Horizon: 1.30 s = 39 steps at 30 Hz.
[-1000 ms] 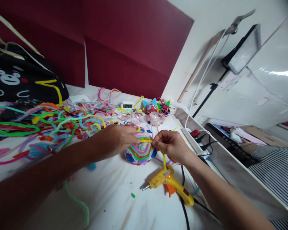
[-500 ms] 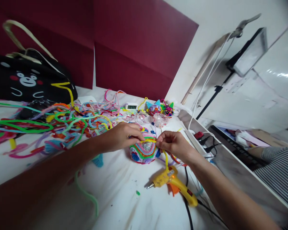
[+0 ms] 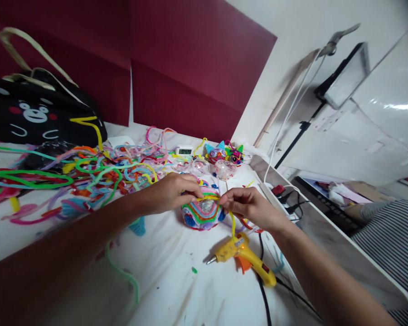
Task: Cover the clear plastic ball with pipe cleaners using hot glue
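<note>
A clear ball (image 3: 203,221) wrapped in curved bands of coloured pipe cleaner sits on the white table between my hands. Across its upper part runs a yellow pipe cleaner (image 3: 209,197), its loose tail hanging on the right towards the glue gun. My left hand (image 3: 177,192) presses the strip's left part against the ball with closed fingertips. On the other side, my right hand (image 3: 247,206) pinches the same strip between thumb and fingers. Blue round pieces show low on the ball's sides. The yellow glue gun (image 3: 246,256) lies below my right hand, nozzle pointing left.
Tangled pipe cleaners (image 3: 98,174) cover the left, before a black bag (image 3: 34,113). Behind the ball are a small digital clock (image 3: 184,151), clear plastic domes (image 3: 225,169) and decorated cat-eared balls (image 3: 216,153). A power strip (image 3: 282,199) lies right. A person's striped garment (image 3: 391,249) is beyond the table edge.
The whole view has shifted slightly, so things sit a little further left. Both hands keep their places on the ball and the yellow strip.
</note>
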Each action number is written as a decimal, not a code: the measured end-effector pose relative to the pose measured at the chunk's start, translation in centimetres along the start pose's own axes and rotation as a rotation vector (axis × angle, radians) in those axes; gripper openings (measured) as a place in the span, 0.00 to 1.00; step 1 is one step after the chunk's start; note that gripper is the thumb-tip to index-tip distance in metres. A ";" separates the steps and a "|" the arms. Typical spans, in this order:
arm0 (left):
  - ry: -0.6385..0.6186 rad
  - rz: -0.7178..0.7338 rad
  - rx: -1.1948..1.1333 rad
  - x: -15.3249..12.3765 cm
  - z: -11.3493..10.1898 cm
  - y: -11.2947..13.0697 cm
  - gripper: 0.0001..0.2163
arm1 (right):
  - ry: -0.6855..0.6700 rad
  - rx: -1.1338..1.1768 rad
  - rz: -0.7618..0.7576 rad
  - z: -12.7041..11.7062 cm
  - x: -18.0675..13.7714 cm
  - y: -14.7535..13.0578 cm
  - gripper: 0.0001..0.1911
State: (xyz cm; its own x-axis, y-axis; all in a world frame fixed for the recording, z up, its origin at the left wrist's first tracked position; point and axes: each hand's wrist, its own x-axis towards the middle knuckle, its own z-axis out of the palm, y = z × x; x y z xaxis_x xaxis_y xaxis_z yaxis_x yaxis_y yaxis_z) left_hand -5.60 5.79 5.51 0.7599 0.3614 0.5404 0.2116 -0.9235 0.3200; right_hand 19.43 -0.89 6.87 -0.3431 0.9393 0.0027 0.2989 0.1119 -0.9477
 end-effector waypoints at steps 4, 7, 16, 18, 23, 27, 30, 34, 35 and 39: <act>-0.003 -0.001 0.014 -0.1 0.0 -0.1 0.08 | -0.034 0.059 0.054 -0.6 -0.1 0.3 0.19; -0.018 -0.013 0.022 -0.1 0.0 -0.1 0.08 | -0.049 0.043 0.034 -0.9 0.0 0.8 0.18; -0.016 -0.010 0.025 -0.2 0.3 -0.2 0.08 | -0.025 -0.157 -0.169 -0.2 0.0 1.0 0.16; -0.018 -0.012 0.029 -0.1 0.3 -0.3 0.08 | 0.007 -0.262 -0.296 0.2 -0.1 0.7 0.13; -0.029 -0.021 0.030 -0.1 0.3 -0.1 0.09 | 0.132 -0.515 -0.550 0.9 -0.2 0.4 0.10; -0.031 -0.026 0.028 -0.1 0.2 -0.1 0.09 | 0.182 -0.609 -0.622 1.2 -0.3 0.6 0.08; -0.039 -0.025 0.034 -0.1 0.2 -0.1 0.09 | 0.203 -0.644 -0.673 1.5 -0.3 0.9 0.07; -0.052 -0.017 0.049 -0.2 0.2 -0.1 0.08 | 0.234 -0.675 -0.708 2.1 -0.4 1.2 0.06; -0.048 -0.014 0.050 -0.2 0.2 0.0 0.08 | 0.240 -0.690 -0.717 2.2 -0.4 1.2 0.06; -0.044 -0.013 0.033 -0.2 0.3 -0.1 0.09 | 0.245 -0.767 -0.718 2.2 -0.6 1.1 0.07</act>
State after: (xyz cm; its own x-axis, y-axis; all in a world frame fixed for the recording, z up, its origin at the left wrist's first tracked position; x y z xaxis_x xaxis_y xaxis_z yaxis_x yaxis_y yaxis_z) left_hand -5.62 5.72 5.14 0.7832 0.3676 0.5014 0.2412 -0.9229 0.3000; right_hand 17.95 -2.06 5.13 -0.4988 0.6026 0.6229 0.6061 0.7563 -0.2463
